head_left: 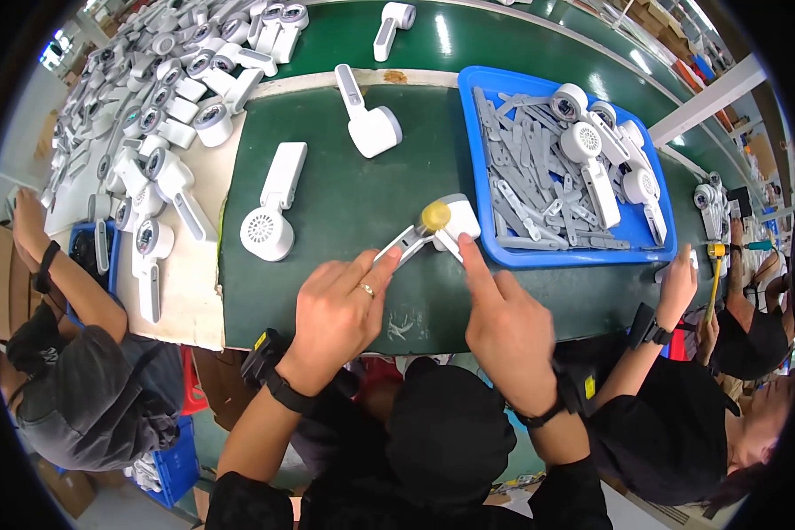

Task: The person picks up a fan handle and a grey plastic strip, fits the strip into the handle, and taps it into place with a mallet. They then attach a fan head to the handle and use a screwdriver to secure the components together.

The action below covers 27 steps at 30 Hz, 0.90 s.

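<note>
A white handheld fan (462,217) lies on the green bench in front of me, its handle pointing toward my left hand (340,305). The fingers of that hand are closed on the handle, which has a grey strip along it. My right hand (508,322) is closed, index finger stretched forward, on the pale handle of what looks like a small mallet (435,215). Its round yellow head is over the joint between the fan's handle and head and hides part of it. My right palm and lower fingers are out of sight.
A blue tray (475,159) at the right holds many grey strips (526,150) and several white fans (583,141). Two loose fans (268,233) (375,132) lie left and beyond. Fans are heaped at the far left (163,97). Co-workers sit on both sides (79,380) (671,406).
</note>
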Tool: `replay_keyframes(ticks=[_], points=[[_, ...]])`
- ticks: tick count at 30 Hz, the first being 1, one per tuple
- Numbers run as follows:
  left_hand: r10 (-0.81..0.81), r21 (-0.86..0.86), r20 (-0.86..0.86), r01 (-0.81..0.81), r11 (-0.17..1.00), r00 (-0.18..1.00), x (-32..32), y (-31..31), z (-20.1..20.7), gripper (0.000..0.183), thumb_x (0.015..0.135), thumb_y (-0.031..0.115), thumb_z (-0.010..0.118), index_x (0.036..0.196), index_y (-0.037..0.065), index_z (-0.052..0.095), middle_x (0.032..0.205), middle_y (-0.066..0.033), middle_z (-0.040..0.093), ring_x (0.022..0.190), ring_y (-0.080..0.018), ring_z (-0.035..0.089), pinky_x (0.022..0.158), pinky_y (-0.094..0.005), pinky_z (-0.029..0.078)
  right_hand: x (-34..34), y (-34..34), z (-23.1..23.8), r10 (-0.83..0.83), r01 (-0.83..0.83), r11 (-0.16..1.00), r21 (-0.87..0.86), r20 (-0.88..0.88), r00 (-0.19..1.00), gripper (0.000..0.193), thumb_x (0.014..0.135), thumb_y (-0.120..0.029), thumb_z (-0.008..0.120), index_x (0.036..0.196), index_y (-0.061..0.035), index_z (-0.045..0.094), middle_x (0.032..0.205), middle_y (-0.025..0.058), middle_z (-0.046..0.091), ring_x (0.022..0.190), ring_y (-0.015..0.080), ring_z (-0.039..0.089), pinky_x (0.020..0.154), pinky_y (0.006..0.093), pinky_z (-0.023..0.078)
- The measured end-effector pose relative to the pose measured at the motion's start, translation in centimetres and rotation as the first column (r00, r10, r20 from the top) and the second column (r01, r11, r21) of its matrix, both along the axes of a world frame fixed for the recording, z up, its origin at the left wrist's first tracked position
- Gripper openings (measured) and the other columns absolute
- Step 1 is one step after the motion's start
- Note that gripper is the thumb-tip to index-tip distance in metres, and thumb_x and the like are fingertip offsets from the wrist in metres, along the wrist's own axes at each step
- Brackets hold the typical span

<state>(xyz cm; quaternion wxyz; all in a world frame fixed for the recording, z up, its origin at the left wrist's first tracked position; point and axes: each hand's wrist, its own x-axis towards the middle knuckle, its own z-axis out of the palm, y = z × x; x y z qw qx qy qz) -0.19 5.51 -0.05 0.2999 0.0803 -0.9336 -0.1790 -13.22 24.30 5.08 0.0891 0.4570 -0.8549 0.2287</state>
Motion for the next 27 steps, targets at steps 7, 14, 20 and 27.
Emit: replay_keyframes(ticks=[7,14,20,27], points=[[0.006,-0.023,-0.008,-0.006,1.000,1.000,0.3,-0.1,-0.4,0.052,0.081,-0.002,0.077,0.132,0.004,0.068,0.107,-0.0122,0.075,0.078,-0.0292,0.068,0.073,-0.0394,0.054,0.2,-0.5,2.1,0.098,-0.095,0.994,-0.053,0.053,0.994,0.065,0.088,-0.002,0.069,0.149,-0.0229,0.059,0.073,0.0049,0.050,0.058,0.0242,0.056,0.051,0.0391,0.045],[0.142,0.147,-0.021,-0.138,0.979,0.990,0.7,0.6,-0.9,0.091,0.085,0.005,0.080,0.159,-0.006,0.029,0.105,-0.0084,0.077,0.079,-0.0321,0.069,0.074,-0.0409,0.056,1.2,0.2,4.0,0.096,-0.091,0.995,-0.050,0.106,0.990,0.059,0.092,-0.001,0.067,0.147,-0.0200,0.061,0.071,0.0082,0.051,0.058,0.0263,0.054,0.053,0.0393,0.044],[0.135,0.169,0.012,-0.135,0.976,0.991,0.6,0.6,-0.7,0.096,0.085,0.005,0.080,0.160,-0.008,0.022,0.107,-0.0067,0.078,0.078,-0.0319,0.069,0.073,-0.0398,0.056,1.1,-0.2,1.8,0.137,-0.136,0.990,-0.025,0.057,0.989,0.069,0.086,-0.001,0.068,0.150,-0.0257,0.058,0.070,0.0041,0.048,0.058,0.0233,0.057,0.051,0.0385,0.045],[0.138,0.142,0.031,-0.141,0.980,0.990,0.8,0.3,-0.9,0.099,0.085,0.007,0.080,0.161,-0.009,0.019,0.105,-0.0067,0.078,0.077,-0.0315,0.069,0.071,-0.0392,0.056,0.9,-0.5,0.9,0.136,-0.137,0.990,0.035,0.029,0.990,0.064,0.088,-0.005,0.068,0.148,-0.0256,0.060,0.069,0.0050,0.048,0.056,0.0261,0.057,0.051,0.0395,0.047]])
